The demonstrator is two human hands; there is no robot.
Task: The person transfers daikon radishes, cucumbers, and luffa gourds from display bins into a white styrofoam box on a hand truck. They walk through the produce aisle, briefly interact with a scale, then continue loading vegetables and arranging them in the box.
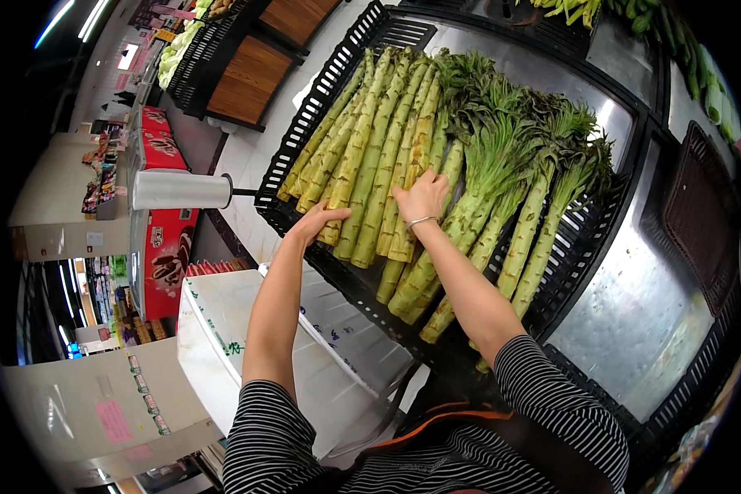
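Rows of thick, pale green celtuce stems (379, 156) lie side by side in a black slatted crate-like bin. Those on the left are bare, while several on the right carry dark leafy tops (543, 123). My left hand (318, 221) is at the lower end of the left-hand stems, its thumb across one and its other fingers mostly hidden along the side. My right hand (424, 198), with a thin bracelet at the wrist, is closed over a stem in the middle of the row. Its fingertips are partly hidden among the stems.
The bin's black slatted rim (311, 107) runs along the left. A roll of clear plastic bags (183, 189) sticks out beside it. White foam boxes (247, 309) stand below on the left. To the right is a metal display surface (634, 337) with a dark brown mat (700, 214).
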